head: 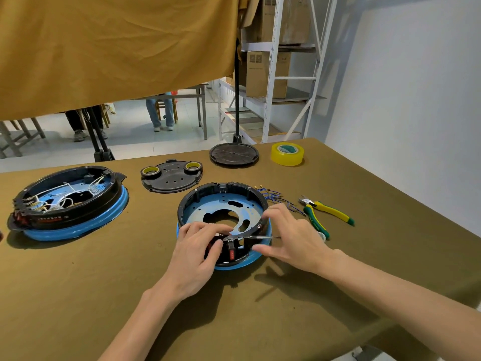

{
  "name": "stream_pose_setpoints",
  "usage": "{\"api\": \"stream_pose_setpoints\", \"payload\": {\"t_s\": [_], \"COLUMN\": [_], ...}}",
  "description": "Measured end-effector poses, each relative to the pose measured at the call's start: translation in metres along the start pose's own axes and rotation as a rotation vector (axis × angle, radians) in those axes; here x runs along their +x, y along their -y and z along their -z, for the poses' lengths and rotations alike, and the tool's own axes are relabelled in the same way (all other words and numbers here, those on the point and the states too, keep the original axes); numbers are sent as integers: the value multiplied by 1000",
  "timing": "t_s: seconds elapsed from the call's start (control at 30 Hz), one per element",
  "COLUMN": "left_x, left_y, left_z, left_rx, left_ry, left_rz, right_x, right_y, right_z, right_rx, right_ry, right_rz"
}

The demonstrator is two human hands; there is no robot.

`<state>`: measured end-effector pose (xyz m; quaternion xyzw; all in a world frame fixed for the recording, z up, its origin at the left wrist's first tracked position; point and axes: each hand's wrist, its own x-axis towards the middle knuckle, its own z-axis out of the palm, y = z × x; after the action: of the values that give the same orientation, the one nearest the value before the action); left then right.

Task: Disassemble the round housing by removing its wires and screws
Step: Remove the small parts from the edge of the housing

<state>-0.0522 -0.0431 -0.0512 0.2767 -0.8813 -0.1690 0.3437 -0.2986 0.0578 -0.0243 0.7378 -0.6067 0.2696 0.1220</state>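
We found the round black housing with a blue metal floor and blue rim (pixel 223 212) lying on the olive-covered bench (pixel 364 256), under both hands. Our left hand (pixel 200 251) gripped the near wall beside a black switch block (pixel 231 247), fingers curled over the edge. Our right hand (pixel 289 235) held a thin metal tool (pixel 263 237) whose tip pointed at that block; fingers loosely curled. Just beyond the right hand lay loose blue wires (pixel 276 198) and yellow-and-green-handled pliers (pixel 325 212). Well left of the left hand sat a second, wired housing (pixel 70 201).
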Motion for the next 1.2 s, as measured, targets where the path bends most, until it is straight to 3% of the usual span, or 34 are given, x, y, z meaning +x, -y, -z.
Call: {"api": "stream_pose_setpoints", "payload": {"t_s": [0.07,0.2,0.43,0.63,0.77,1.2], "left_x": [0,1,-1,-1,-1,-1], "left_y": [0,-1,1,3,3,7], "left_z": [-1,-3,-2,-3,-5,-7], "left_rx": [-4,26,61,85,90,128], "left_ry": [-8,-25,-33,-40,-54,-59], "left_rz": [4,-10,-40,-66,-61,-79], "right_x": [-10,-19,-6,-4,4,-9], "right_y": [3,29,74,82,80,69], "right_z": [7,0,-22,-23,-21,-9], "right_rx": [48,308,74,112,-29,346], "right_ry": [-25,136,67,-1,42,-34], "right_rz": [-133,-283,-239,-134,-246,-265]}}
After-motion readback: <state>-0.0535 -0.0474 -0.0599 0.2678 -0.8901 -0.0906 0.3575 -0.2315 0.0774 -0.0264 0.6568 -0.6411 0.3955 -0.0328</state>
